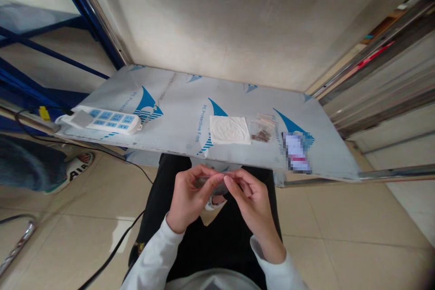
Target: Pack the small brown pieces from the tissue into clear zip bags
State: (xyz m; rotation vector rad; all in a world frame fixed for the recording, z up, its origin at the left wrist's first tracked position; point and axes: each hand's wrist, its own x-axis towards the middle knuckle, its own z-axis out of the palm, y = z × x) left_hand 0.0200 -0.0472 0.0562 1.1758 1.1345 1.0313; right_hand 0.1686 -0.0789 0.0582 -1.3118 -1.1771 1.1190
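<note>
Above my lap, just in front of the table's near edge, my left hand [190, 195] and my right hand [253, 199] meet with thumbs and forefingers pinched together. Between them they hold a small see-through plastic bag [221, 187], mostly covered by my fingers; its contents cannot be made out. Beyond my hands a folded white cloth or tissue [230, 130] lies flat on the table. Right beside it is a clear bag with small brown pieces [262, 135], and thin pale pieces [267, 119] lie behind that.
The table [176, 99] is covered in printed protective film. A white power strip [108, 120] with blue sockets sits at its left end, and a blurred-out phone-like object [297, 153] near the right front. Black cables [115, 242] run at left. Another person's shoe [73, 170] is on the floor.
</note>
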